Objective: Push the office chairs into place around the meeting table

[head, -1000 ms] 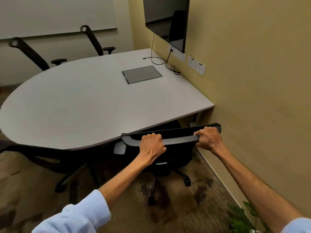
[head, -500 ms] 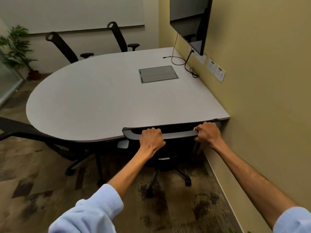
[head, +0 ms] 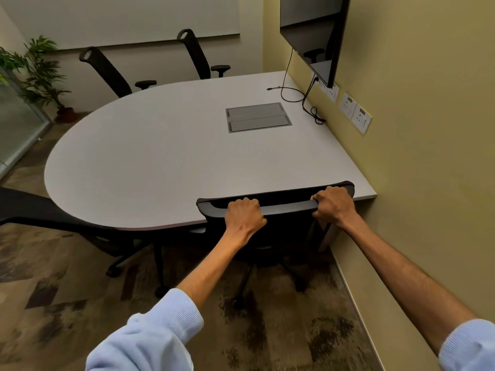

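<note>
A black office chair [head: 284, 234] stands at the near edge of the grey meeting table [head: 166, 162], its backrest top overlapping the tabletop edge. My left hand [head: 245, 214] grips the left part of the backrest's top bar. My right hand [head: 333, 203] grips its right end, close to the yellow wall. The seat is hidden under the table; the wheeled base shows below. Another black chair [head: 53, 215] sits at the table's left near side. Two more chairs [head: 107, 70] [head: 195, 54] stand along the far side.
The yellow wall [head: 428, 183] runs close on the right, with sockets [head: 356, 113] and a mounted screen [head: 313, 30] whose cables lie on the table. A grey cable box [head: 258, 120] is set in the tabletop. A potted plant [head: 40, 73] stands at the far left. Patterned carpet covers the floor.
The chair has rolled further in, its backrest now over the table edge. Both hands keep their grip. My view has lifted and pulled back, showing more of the room.
</note>
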